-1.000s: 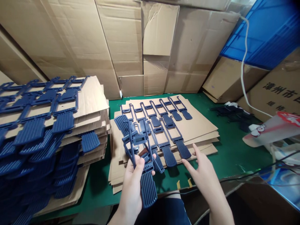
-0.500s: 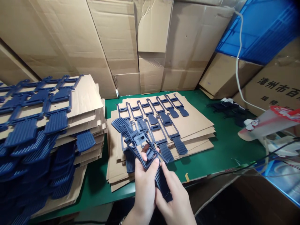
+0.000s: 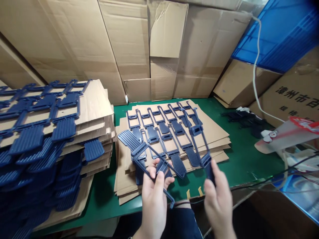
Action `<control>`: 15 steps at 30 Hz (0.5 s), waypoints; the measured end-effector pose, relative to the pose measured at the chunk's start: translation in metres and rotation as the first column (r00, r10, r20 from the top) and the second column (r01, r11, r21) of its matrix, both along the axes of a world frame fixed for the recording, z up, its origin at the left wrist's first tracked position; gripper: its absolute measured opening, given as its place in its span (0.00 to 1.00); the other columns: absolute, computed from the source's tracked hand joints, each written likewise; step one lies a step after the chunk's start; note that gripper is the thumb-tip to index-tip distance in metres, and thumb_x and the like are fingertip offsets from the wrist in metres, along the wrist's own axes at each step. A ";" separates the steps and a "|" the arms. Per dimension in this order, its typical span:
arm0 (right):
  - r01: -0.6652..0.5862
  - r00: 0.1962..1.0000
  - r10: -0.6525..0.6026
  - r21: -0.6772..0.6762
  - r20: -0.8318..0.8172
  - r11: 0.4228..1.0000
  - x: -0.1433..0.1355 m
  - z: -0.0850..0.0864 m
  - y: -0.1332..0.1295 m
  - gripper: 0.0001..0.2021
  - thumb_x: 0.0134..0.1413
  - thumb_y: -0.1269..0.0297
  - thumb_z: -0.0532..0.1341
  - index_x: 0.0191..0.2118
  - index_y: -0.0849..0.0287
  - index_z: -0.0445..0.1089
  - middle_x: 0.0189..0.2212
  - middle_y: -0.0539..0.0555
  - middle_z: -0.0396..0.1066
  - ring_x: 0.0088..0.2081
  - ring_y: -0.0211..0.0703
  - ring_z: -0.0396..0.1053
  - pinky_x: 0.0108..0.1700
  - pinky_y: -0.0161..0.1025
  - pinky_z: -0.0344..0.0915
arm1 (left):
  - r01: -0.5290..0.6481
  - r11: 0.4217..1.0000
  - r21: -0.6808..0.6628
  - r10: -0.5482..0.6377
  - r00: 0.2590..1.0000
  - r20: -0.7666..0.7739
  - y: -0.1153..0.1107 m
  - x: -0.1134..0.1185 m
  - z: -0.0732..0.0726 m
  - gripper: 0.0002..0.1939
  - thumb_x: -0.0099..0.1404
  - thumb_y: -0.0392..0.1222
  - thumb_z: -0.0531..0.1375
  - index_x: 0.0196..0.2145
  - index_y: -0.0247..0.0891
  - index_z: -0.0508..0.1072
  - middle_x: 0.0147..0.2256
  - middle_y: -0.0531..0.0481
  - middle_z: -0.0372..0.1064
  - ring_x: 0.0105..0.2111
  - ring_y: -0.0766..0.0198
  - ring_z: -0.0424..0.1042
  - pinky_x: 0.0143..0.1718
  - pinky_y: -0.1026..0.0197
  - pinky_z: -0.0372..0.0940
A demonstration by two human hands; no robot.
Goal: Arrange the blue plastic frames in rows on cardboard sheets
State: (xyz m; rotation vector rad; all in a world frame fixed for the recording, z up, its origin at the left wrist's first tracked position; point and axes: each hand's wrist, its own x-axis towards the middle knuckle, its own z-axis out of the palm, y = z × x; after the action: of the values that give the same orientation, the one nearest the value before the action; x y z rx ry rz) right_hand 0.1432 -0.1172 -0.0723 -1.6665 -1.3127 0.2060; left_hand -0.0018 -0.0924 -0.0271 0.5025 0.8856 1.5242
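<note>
My left hand (image 3: 156, 196) is closed on a dark blue plastic frame (image 3: 140, 149) with a ribbed paddle end, tilted up to the left. My right hand (image 3: 219, 202) grips a second blue frame (image 3: 198, 130) by its lower paddle end, which the fingers partly hide; its open prongs point up. Behind both hands, similar blue frames (image 3: 173, 146) lie in two rows on a stack of cardboard sheets (image 3: 209, 126). The held pieces are apart from each other and overlap the rows in view.
On the left, a tall pile of cardboard sheets (image 3: 93, 113) carries many more blue frames (image 3: 64, 109). Dark parts (image 3: 245, 119) lie on the green table (image 3: 239, 156) at right, beside a translucent cup (image 3: 281, 137). Cardboard boxes (image 3: 99, 49) wall the back; a white cable (image 3: 255, 66) hangs at right.
My hands were together with the frames overlapping. Now my right hand has moved right and up with one frame, while my left hand keeps the other near the same place.
</note>
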 end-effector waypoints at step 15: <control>0.058 0.887 0.057 -0.233 0.458 0.971 0.082 -0.020 0.063 0.28 0.60 0.51 0.44 0.58 0.64 0.56 0.38 0.59 0.63 0.40 0.47 0.63 0.39 0.40 0.62 | 0.047 0.999 0.002 -0.047 0.999 -0.012 0.012 -0.012 0.007 0.17 0.56 0.38 0.63 0.29 0.37 0.53 0.55 0.51 0.50 0.51 0.50 0.62 0.34 0.65 0.67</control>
State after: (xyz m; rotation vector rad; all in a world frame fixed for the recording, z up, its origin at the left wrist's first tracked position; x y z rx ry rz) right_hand 0.2257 -0.0544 -0.0924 -2.0047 -1.6940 -0.0437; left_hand -0.0136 -0.0804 -0.0202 0.5306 0.8756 1.4811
